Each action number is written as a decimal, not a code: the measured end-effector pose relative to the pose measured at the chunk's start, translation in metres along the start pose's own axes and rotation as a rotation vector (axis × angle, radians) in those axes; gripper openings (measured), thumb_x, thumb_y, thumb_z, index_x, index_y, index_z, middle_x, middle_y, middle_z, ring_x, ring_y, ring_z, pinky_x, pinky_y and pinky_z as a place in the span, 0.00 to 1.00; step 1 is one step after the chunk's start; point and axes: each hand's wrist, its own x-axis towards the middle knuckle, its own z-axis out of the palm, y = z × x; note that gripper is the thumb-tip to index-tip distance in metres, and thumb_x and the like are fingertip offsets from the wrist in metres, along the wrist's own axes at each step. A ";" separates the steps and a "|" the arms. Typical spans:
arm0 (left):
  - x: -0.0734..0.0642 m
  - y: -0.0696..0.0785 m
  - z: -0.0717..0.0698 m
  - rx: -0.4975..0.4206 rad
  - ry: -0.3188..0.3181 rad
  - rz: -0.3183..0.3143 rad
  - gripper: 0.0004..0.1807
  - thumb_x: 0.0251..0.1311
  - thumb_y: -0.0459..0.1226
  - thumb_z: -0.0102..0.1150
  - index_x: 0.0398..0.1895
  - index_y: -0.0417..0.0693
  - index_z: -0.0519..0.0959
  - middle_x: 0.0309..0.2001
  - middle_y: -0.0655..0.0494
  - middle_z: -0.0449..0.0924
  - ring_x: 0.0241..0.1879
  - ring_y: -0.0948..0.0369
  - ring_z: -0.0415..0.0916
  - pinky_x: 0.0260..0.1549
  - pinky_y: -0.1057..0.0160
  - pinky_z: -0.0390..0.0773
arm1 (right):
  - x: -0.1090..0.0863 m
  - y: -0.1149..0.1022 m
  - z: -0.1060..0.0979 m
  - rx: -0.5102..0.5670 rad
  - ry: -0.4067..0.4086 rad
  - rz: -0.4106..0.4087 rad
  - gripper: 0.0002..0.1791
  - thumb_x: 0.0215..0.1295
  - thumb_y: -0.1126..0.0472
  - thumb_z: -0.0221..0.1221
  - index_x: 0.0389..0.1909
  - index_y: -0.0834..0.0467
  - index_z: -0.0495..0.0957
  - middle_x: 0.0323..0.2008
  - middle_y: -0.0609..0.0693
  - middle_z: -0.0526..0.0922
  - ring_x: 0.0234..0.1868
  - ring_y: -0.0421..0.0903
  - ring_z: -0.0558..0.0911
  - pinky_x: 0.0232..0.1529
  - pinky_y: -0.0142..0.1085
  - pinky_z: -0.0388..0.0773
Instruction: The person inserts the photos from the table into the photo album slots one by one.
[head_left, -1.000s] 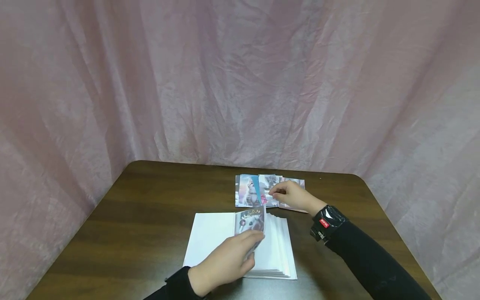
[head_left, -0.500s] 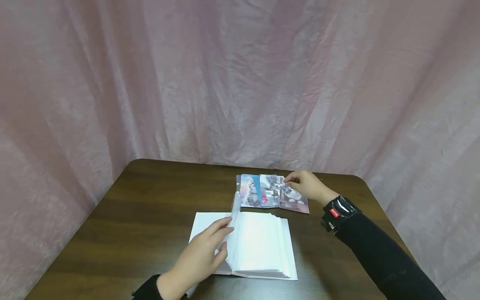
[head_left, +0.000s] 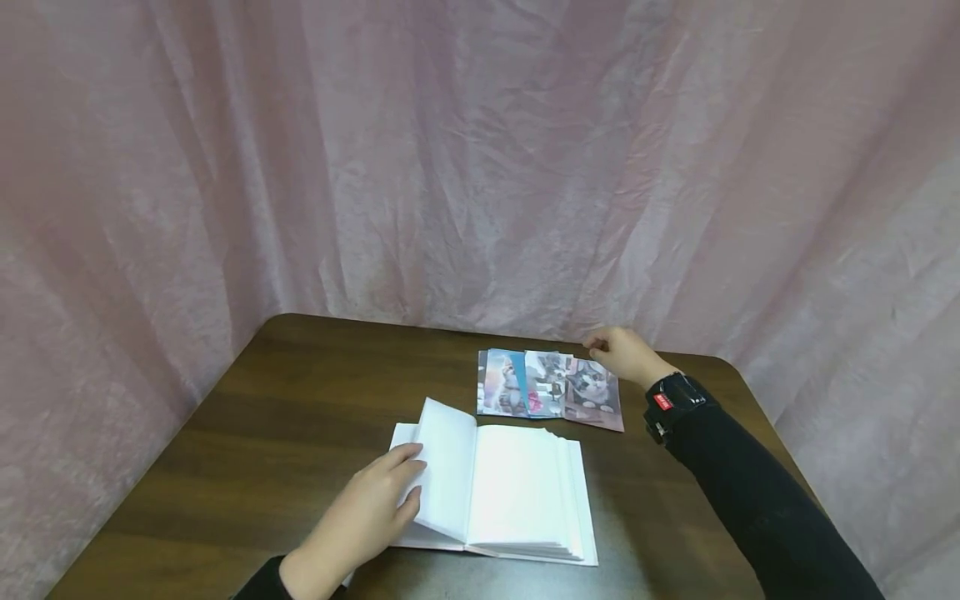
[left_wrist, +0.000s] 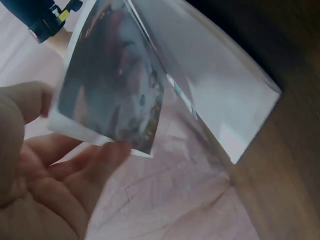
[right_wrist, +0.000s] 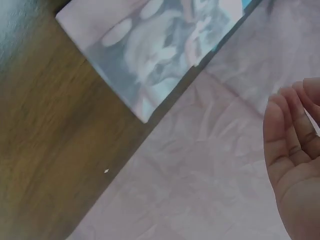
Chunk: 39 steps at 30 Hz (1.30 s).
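Note:
An album (head_left: 525, 483) with white pages and a white cover lies spread on the table. Its raised page (head_left: 447, 467) leans to the left, and my left hand (head_left: 360, 512) holds that page by its outer edge. On the page's other side a dark picture (left_wrist: 115, 85) shows in the left wrist view. Behind the album lie overlapping picture cards, among them a cat card (head_left: 592, 392) at the right end. Just past this card's far edge my right hand (head_left: 626, 357) hovers, fingers loosely curled with nothing in them; it also appears in the right wrist view.
The brown wooden table (head_left: 300, 417) has rounded far corners. A pink curtain (head_left: 480, 167) hangs behind its far edge. More picture cards (head_left: 505, 383) overlap at the left of the row. A tiny pale speck (right_wrist: 106, 171) lies on the wood.
My left hand has moved left, turning the album page over from right to left. My right hand has gone from above the cards to the right and away, uncovering the cat card.

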 end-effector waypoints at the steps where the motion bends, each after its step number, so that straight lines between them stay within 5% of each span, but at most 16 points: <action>1: -0.001 0.000 0.000 0.000 -0.033 -0.027 0.14 0.53 0.33 0.70 0.45 0.38 0.85 0.57 0.43 0.80 0.53 0.50 0.81 0.50 0.53 0.82 | 0.001 0.003 0.001 -0.010 0.000 0.009 0.13 0.67 0.67 0.56 0.47 0.70 0.82 0.40 0.61 0.85 0.43 0.58 0.84 0.45 0.52 0.80; 6: -0.003 -0.002 0.005 -0.025 -0.167 -0.101 0.17 0.55 0.33 0.68 0.48 0.37 0.84 0.58 0.39 0.79 0.58 0.47 0.77 0.56 0.48 0.77 | 0.004 0.022 0.011 -0.051 -0.007 0.050 0.15 0.63 0.69 0.58 0.49 0.72 0.80 0.45 0.66 0.84 0.48 0.63 0.82 0.51 0.55 0.78; 12: -0.006 -0.003 0.010 -0.055 -0.238 -0.133 0.17 0.55 0.32 0.69 0.48 0.35 0.83 0.55 0.37 0.79 0.57 0.44 0.77 0.57 0.44 0.76 | 0.001 0.040 0.025 -0.058 -0.093 0.114 0.25 0.64 0.67 0.58 0.62 0.72 0.72 0.61 0.69 0.76 0.62 0.67 0.73 0.60 0.57 0.71; 19: -0.008 -0.001 0.013 -0.080 -0.318 -0.138 0.18 0.56 0.34 0.70 0.48 0.34 0.82 0.56 0.35 0.79 0.58 0.42 0.76 0.58 0.43 0.74 | -0.005 0.050 0.035 -0.124 -0.216 0.151 0.36 0.61 0.64 0.63 0.68 0.73 0.64 0.64 0.73 0.70 0.61 0.69 0.74 0.59 0.59 0.73; 24: -0.008 -0.001 0.014 -0.070 -0.345 -0.115 0.20 0.56 0.36 0.71 0.49 0.34 0.81 0.55 0.35 0.79 0.58 0.42 0.76 0.57 0.43 0.75 | -0.005 0.056 0.040 -0.146 -0.264 0.194 0.48 0.56 0.58 0.70 0.73 0.70 0.57 0.70 0.73 0.61 0.69 0.74 0.60 0.65 0.65 0.61; 29: -0.007 -0.001 0.013 -0.098 -0.453 -0.157 0.24 0.58 0.41 0.71 0.53 0.34 0.80 0.59 0.34 0.76 0.61 0.42 0.74 0.59 0.42 0.73 | -0.004 0.060 0.043 -0.113 -0.359 0.273 0.56 0.53 0.55 0.73 0.77 0.64 0.51 0.74 0.74 0.50 0.71 0.79 0.50 0.63 0.74 0.53; 32: -0.007 -0.001 0.013 -0.115 -0.492 -0.185 0.26 0.58 0.42 0.71 0.55 0.34 0.79 0.61 0.34 0.74 0.61 0.41 0.73 0.59 0.41 0.72 | -0.002 0.061 0.044 -0.125 -0.395 0.280 0.56 0.54 0.54 0.72 0.78 0.62 0.50 0.74 0.73 0.50 0.72 0.77 0.50 0.63 0.75 0.52; 39: -0.007 0.000 0.014 -0.112 -0.476 -0.167 0.28 0.55 0.42 0.73 0.55 0.34 0.79 0.60 0.33 0.74 0.62 0.40 0.72 0.60 0.42 0.72 | 0.005 0.062 0.042 -0.163 -0.421 0.280 0.57 0.52 0.51 0.74 0.77 0.62 0.53 0.71 0.71 0.60 0.69 0.74 0.61 0.60 0.71 0.63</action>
